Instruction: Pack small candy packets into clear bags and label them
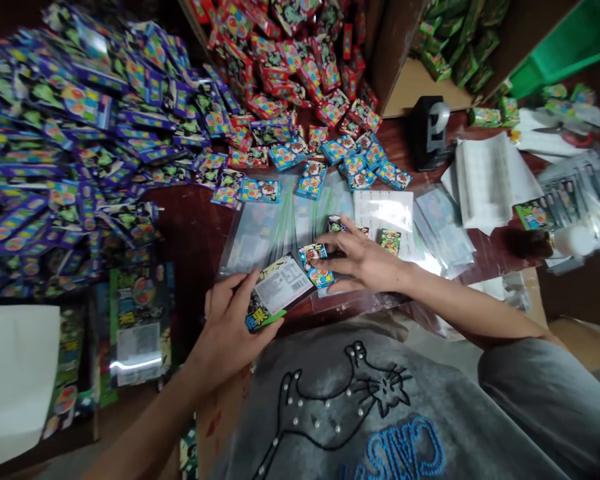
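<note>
My left hand (pixel 235 313) is closed round the left end of a black and green printed package (pixel 283 283) with a white label, near the table's front edge. Over a small blue box (pixel 316 265) at the package's right end lies my right hand (pixel 357 257), its fingers curled against the box. A small purple box (pixel 336 224) shows just beyond my right fingertips. Right of it, a green box (pixel 390 240) rests on clear plastic. Clear plastic bags (pixel 253 233) lie flat beyond both hands.
Purple boxes (pixel 80 107) are heaped at the left, red boxes (pixel 300 60) at the back. Several blue boxes (pixel 313 179) lie in front of the red ones. A black tape dispenser (pixel 427 133) and a bottle (pixel 555 241) stand at the right.
</note>
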`<move>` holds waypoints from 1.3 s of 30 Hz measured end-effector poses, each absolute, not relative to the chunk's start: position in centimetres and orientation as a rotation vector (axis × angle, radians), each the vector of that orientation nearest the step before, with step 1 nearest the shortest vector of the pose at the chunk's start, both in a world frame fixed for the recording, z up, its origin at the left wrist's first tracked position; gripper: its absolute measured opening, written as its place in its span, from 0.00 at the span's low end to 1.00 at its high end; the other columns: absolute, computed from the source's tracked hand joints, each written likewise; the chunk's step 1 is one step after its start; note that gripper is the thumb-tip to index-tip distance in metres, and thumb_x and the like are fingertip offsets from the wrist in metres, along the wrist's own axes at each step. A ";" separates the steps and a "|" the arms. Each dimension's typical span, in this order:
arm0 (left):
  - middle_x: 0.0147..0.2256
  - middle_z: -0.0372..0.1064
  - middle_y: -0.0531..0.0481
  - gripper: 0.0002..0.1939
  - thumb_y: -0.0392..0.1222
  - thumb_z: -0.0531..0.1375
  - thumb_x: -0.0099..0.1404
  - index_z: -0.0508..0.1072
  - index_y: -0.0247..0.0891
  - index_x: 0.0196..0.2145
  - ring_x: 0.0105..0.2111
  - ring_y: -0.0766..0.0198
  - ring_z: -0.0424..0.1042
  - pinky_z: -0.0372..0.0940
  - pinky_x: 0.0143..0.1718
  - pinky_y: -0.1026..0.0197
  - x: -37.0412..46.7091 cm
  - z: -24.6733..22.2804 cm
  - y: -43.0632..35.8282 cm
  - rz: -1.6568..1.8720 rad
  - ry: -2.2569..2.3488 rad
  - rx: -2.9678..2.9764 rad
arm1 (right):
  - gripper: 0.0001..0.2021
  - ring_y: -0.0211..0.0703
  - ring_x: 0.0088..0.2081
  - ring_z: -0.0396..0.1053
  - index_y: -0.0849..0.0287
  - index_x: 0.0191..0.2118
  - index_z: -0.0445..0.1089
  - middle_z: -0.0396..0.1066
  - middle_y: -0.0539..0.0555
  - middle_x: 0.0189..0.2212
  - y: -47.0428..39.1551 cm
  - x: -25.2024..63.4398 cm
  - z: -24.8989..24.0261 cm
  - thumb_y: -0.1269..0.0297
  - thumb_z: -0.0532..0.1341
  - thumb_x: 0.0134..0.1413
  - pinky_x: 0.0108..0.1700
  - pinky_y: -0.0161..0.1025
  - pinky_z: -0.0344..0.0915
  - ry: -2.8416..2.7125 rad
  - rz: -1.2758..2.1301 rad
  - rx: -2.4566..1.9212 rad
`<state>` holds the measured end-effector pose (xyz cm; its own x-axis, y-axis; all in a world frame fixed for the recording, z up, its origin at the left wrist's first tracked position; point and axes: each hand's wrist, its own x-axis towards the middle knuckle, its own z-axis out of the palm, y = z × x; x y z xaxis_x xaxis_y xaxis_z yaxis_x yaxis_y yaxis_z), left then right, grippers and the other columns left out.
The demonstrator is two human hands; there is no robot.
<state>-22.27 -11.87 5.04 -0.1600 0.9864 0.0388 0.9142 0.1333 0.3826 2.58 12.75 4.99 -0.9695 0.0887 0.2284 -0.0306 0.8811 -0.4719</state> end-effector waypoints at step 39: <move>0.63 0.62 0.35 0.41 0.53 0.64 0.69 0.60 0.42 0.75 0.63 0.41 0.67 0.63 0.67 0.41 -25.4 4.7 -8.4 0.456 1.988 1.956 | 0.31 0.55 0.66 0.72 0.59 0.66 0.68 0.71 0.65 0.65 16.4 2.4 6.0 0.50 0.71 0.64 0.80 0.69 0.34 -2.745 1.032 0.099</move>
